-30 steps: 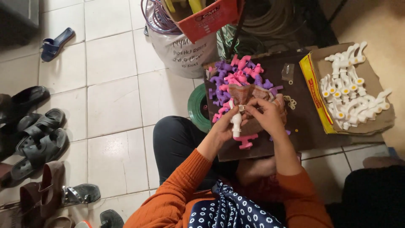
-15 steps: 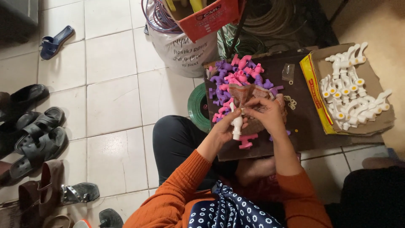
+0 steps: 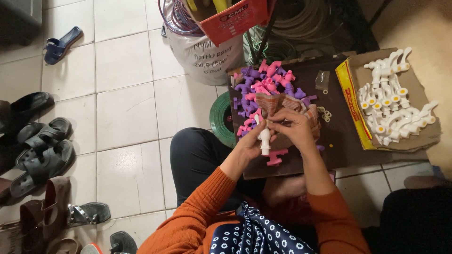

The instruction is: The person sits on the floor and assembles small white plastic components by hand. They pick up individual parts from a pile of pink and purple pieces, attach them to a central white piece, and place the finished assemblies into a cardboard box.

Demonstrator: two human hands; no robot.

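Note:
My left hand (image 3: 249, 145) grips a white plastic tap body (image 3: 265, 139), held upright over a dark board (image 3: 339, 136) on my lap. My right hand (image 3: 293, 128) pinches the top of that tap, with a checked cloth (image 3: 282, 103) draped just behind the fingers. Beyond the hands lies a heap of pink and purple plastic tap handles (image 3: 263, 87). One pink handle (image 3: 276, 157) lies on the board just below my hands. Orange sleeves cover both my arms.
An open cardboard box (image 3: 358, 101) with several white taps (image 3: 391, 103) sits at the right. A few small white rings (image 3: 325, 113) lie on the board. A green roll (image 3: 221, 117), a white sack (image 3: 202, 51) and coiled hoses stand behind. Sandals (image 3: 42, 150) line the left floor.
Both hands stay on the white tap. The fingers of my right hand have shifted slightly at its top.

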